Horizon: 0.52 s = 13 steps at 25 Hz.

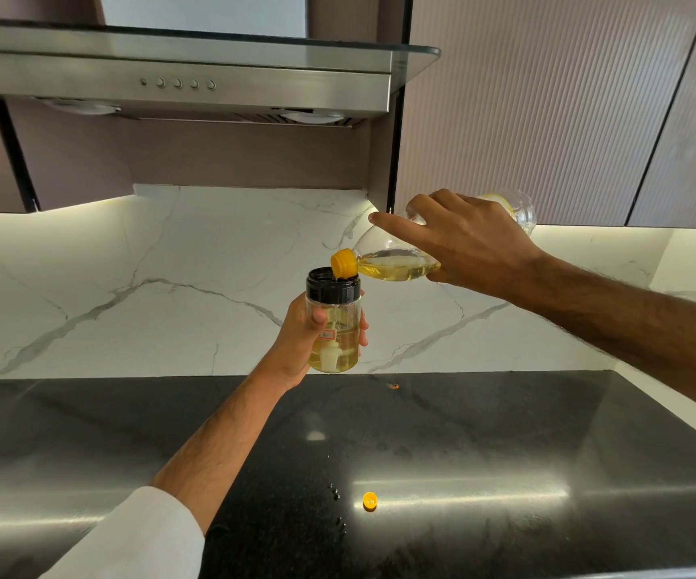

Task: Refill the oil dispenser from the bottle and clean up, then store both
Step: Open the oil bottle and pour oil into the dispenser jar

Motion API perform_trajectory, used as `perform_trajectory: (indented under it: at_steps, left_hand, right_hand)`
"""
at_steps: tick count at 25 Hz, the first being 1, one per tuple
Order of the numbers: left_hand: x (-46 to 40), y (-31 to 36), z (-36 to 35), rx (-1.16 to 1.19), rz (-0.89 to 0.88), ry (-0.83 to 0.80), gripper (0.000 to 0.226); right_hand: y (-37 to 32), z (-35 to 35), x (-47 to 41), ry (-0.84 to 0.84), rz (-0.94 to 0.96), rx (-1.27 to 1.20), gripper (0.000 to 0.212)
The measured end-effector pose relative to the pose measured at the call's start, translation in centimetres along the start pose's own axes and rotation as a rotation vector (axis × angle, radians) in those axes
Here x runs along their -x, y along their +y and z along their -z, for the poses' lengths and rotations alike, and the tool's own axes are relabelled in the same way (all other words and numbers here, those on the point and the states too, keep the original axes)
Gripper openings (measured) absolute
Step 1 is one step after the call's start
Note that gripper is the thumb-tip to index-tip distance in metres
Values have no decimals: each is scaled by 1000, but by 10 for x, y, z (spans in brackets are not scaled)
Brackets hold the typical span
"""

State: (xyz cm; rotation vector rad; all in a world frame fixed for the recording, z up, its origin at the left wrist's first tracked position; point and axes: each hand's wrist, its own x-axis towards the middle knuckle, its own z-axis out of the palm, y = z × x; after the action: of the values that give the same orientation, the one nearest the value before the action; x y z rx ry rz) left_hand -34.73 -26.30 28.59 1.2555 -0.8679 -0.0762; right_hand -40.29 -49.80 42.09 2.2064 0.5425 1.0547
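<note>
My left hand (302, 334) holds a clear oil dispenser (334, 323) upright above the counter; it has a black collar at the top and is part full of yellow oil. My right hand (463, 244) grips a clear plastic oil bottle (396, 265), tipped nearly flat with its yellow spout (344, 263) over the dispenser's open mouth. A thin stream of oil runs from spout into dispenser. The bottle's small yellow cap (370, 500) lies on the dark counter in front.
A dark speckled countertop (505, 432) spans the foreground, with a few oil droplets (338, 507) left of the cap and a tiny orange speck (394, 386) near the marble backsplash (129, 286). A steel range hood (179, 77) hangs overhead, ribbed cabinets (546, 98) to its right.
</note>
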Motion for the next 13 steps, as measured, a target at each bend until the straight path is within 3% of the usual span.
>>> perform_trajectory:
  at_steps: [13]
  left_hand:
    - [1,1,0,5,-4,-3,105]
  right_hand:
    - [0,1,-1,0,1,-8,119]
